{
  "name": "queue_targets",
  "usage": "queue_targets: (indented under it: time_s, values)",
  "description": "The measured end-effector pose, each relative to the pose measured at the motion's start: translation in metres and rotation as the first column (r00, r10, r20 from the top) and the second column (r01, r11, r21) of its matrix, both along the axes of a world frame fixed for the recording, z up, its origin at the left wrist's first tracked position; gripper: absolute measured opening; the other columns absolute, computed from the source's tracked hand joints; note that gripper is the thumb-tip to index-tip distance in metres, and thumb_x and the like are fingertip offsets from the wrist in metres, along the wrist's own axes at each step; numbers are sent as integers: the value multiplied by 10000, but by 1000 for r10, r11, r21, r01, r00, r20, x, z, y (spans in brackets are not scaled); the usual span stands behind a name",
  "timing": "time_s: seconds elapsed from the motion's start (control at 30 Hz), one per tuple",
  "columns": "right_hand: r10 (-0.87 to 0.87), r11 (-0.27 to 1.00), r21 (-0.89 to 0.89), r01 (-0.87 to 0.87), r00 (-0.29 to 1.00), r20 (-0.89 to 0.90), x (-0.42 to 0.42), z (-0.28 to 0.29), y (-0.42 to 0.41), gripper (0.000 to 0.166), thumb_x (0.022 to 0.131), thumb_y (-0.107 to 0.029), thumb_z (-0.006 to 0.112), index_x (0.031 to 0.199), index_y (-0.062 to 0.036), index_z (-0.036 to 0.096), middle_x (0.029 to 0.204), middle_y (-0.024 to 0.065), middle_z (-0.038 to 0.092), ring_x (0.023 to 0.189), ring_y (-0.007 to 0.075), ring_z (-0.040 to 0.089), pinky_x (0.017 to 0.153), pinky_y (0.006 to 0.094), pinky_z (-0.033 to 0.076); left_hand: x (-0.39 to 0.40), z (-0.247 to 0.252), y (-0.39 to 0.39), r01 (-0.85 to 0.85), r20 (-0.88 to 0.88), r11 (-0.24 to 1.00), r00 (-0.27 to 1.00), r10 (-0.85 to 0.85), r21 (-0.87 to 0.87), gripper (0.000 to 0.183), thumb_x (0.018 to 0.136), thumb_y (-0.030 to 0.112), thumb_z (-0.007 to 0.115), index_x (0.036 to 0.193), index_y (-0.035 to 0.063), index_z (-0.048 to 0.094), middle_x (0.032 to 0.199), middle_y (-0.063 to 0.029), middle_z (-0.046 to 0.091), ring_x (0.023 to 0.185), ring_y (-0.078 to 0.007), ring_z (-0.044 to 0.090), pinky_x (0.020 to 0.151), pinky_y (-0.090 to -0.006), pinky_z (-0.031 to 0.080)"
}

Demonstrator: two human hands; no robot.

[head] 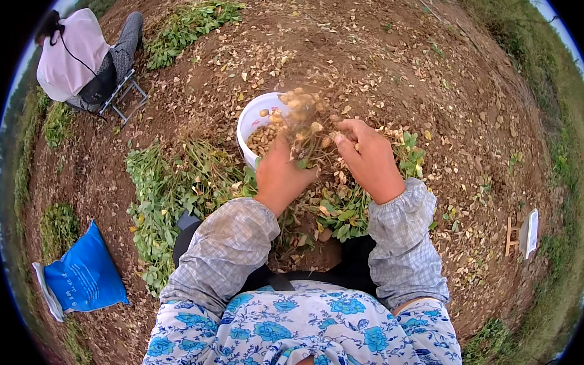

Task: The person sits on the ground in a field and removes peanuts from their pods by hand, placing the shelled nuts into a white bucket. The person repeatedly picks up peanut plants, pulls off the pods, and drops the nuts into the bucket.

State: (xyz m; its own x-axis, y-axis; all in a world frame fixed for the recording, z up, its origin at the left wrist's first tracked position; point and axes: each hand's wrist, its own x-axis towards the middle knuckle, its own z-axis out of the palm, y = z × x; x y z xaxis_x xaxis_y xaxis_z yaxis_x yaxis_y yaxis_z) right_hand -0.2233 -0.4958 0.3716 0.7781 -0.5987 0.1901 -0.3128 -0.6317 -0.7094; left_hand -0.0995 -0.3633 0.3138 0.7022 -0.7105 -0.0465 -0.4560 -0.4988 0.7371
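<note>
A bunch of peanut plants with pods on its roots (303, 116) is blurred at the right rim of a white plastic bucket (248, 118). Inside the bucket lie many loose peanut pods (263, 140). My left hand (282, 174) grips the bunch by its stems, at the bucket's near right side. To the right of the bunch, my right hand (370, 157) has thumb and forefinger close together at a few pods; whether it pinches one cannot be told. Leafy peanut plants (347, 212) lie on the soil below my hands.
A large heap of peanut plants (160, 195) lies left of my knees. A blue sack (87, 271) rests at the lower left. Another person (73, 52) sits on a folding stool (128, 92) at the upper left. A small wooden stool (514, 236) and a white object (531, 233) are far right.
</note>
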Motion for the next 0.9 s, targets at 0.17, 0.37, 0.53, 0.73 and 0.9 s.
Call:
queue_targets:
  time_s: [0.17,0.37,0.53,0.73,0.9]
  values:
    - [41,998,40,-45,992,117,-2,-15,-4,273,945,-202,592,1108,16,615,960,151,657,873,254,643,778,361,505,3,2,1,-9,-34,1000,999,8,-28,796,607,279,836,1252,-5,466,1096,-205,632,958,-381,644,813,-429,520]
    - [-397,718,696,-9,816,420,22,-16,-3,215,1003,-191,540,1102,-7,592,947,68,600,819,116,578,702,278,502,-3,5,-3,-37,-20,999,999,38,26,918,615,358,843,1331,-25,414,877,-155,692,807,-325,687,716,-422,543]
    - [-643,411,831,-374,527,555,0,-5,-59,183,1000,-156,552,1116,-17,574,942,51,605,767,94,578,652,228,517,1,-6,5,-17,44,1000,999,17,-9,879,626,353,839,1319,-13,440,941,-178,684,841,-346,679,754,-425,542]
    - [-133,717,663,-214,892,432,2,-5,-18,213,966,-211,616,1084,-33,622,974,52,638,777,141,633,646,292,535,4,1,1,-16,53,1000,998,15,11,743,612,303,846,1174,-6,470,1056,-199,609,922,-374,646,774,-435,525]
    - [-1,961,-276,20,998,69,24,-13,16,300,885,-215,687,1125,-46,625,986,114,632,822,290,657,685,390,534,3,-1,-1,-6,88,998,996,0,70,833,600,334,863,1265,25,466,1119,-180,630,963,-353,657,788,-437,541]
